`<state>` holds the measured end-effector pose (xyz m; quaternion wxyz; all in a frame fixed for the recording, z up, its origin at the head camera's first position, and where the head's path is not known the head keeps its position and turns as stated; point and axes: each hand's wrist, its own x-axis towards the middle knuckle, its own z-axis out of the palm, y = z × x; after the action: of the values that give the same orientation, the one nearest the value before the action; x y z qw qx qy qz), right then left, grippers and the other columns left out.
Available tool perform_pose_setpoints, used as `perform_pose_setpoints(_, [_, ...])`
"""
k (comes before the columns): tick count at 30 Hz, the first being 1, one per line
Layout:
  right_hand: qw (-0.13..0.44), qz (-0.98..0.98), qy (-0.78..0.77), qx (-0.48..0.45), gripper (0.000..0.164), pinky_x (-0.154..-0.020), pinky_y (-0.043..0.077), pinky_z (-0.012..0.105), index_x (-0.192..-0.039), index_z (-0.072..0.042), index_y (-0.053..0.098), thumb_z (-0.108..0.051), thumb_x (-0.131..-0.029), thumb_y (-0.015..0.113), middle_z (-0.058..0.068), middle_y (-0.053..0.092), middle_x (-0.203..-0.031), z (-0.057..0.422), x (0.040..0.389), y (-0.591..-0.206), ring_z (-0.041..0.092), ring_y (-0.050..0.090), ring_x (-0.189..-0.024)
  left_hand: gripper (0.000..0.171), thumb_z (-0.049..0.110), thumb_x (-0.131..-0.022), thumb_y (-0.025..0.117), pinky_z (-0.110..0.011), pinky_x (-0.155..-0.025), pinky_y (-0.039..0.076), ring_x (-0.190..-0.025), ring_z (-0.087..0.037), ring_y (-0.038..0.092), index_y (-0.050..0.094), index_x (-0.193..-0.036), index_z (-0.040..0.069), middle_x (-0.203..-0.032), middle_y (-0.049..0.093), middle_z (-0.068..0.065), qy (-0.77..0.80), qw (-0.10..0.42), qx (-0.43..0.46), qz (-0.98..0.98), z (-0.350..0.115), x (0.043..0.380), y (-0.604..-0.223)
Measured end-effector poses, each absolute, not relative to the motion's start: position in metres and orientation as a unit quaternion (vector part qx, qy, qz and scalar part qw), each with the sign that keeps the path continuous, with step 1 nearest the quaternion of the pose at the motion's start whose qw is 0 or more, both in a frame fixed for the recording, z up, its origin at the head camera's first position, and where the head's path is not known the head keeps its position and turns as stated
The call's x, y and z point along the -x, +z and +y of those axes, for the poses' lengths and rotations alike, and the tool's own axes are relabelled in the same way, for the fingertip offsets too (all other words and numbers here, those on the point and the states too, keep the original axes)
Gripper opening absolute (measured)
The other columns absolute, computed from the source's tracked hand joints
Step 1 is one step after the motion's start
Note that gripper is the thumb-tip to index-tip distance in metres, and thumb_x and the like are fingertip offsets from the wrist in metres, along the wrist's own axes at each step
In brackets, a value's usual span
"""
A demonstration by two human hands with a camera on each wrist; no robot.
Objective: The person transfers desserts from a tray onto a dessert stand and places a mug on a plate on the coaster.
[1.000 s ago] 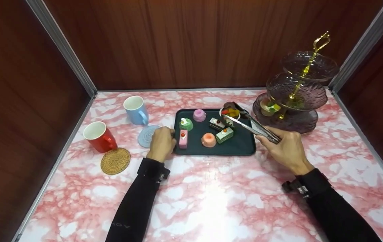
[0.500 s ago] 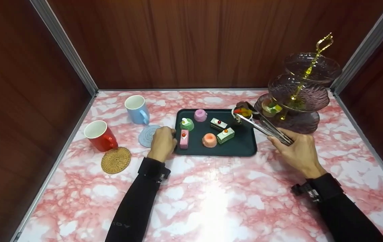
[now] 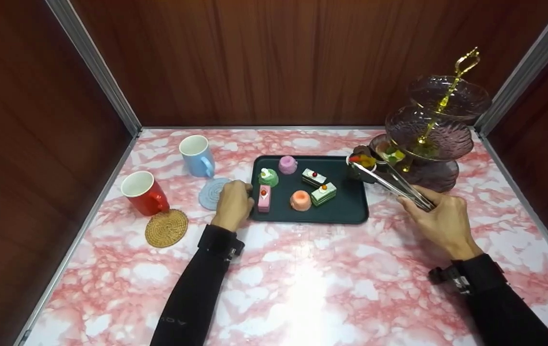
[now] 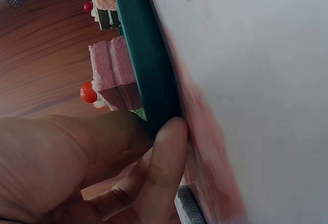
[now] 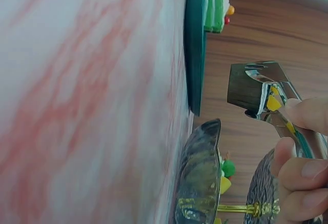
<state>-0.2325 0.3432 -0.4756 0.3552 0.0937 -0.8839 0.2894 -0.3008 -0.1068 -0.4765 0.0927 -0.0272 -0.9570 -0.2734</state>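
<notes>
My left hand [image 3: 234, 205] pinches the left edge of a dark green tray [image 3: 343, 210]; the left wrist view shows thumb and finger at its rim [image 4: 146, 65]. In my right hand [image 3: 442, 221] is a pair of metal tongs [image 3: 389, 183]. The tongs' ends hold a dark dessert cup [image 5: 246, 88] with red and yellow fruit on top. That cup hangs above the tray's right edge, beside a three-tier glass cake stand [image 3: 440, 178]. On the tray sit a pink cake slice [image 3: 264, 199], a green striped slice [image 3: 324, 194] and several other small cakes.
Another fruit dessert cup [image 3: 389, 154] stands on the stand's bottom plate. At the left are a blue mug [image 3: 197, 158], a red mug [image 3: 144, 194], a woven coaster [image 3: 167, 228] and a blue coaster [image 3: 210, 193]. Wooden panels [image 3: 274, 62] wall in the table.
My right hand has moved right with the tongs, carrying the dessert cup from over the tray's back right part to its right edge, near the stand. My left hand stays at the tray.
</notes>
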Motion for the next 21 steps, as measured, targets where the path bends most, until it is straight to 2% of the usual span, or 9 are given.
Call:
perform_pose_setpoints(7, [0.350,-0.887,0.291,-0.080,0.039,-0.065,0.037,0.006,-0.105,-0.023,0.071,-0.036,-0.069,0.079,0.005,0.073,-0.085,0.353,0.228,-0.477,0.023,0.067,-0.066,0.021,0.007,-0.073,0.068,-0.043,-0.072,0.050,-0.084,-0.027,0.063,0.072,-0.093,0.013,-0.093,0.068,-0.011,-0.261,0.094,0.027,-0.960,-0.107,0.301,-0.476])
perform_pose_setpoints(12, [0.349,-0.889,0.289,-0.063,0.038,-0.064,0.036,0.008,-0.104,-0.026,0.072,-0.036,-0.068,0.079,0.003,0.073,-0.084,0.362,0.224,-0.477,0.017,0.065,-0.067,0.025,0.008,-0.074,0.069,-0.043,-0.075,0.051,-0.088,-0.028,0.064,0.072,-0.098,0.012,-0.096,0.069,-0.011,-0.265,0.093,0.020,-0.960,-0.105,0.301,-0.477])
perform_pose_setpoints(15, [0.346,-0.890,0.291,-0.052,0.038,-0.064,0.035,0.008,-0.104,-0.029,0.071,-0.037,-0.068,0.079,0.002,0.073,-0.084,0.365,0.223,-0.478,-0.002,0.061,-0.069,0.025,0.008,-0.074,0.069,-0.043,-0.075,0.051,-0.088,-0.029,0.064,0.072,-0.099,0.012,-0.096,0.069,-0.011,-0.265,0.094,0.018,-0.960,-0.105,0.301,-0.478])
perform_pose_setpoints(18, [0.343,-0.891,0.293,-0.042,0.038,-0.065,0.035,0.007,-0.104,-0.030,0.071,-0.039,-0.068,0.079,0.003,0.073,-0.084,0.368,0.223,-0.479,-0.021,0.051,-0.070,0.025,0.008,-0.074,0.069,-0.043,-0.074,0.050,-0.087,-0.029,0.064,0.072,-0.098,0.013,-0.096,0.069,-0.011,-0.260,0.095,0.019,-0.961,-0.106,0.302,-0.477])
perform_pose_setpoints(21, [0.344,-0.889,0.300,-0.037,0.039,-0.068,0.035,0.004,-0.104,-0.030,0.071,-0.039,-0.067,0.080,0.004,0.073,-0.085,0.371,0.223,-0.480,-0.029,0.045,-0.072,0.025,0.007,-0.074,0.069,-0.042,-0.074,0.051,-0.087,-0.029,0.064,0.072,-0.098,0.013,-0.095,0.069,-0.011,-0.261,0.093,0.020,-0.961,-0.107,0.302,-0.476])
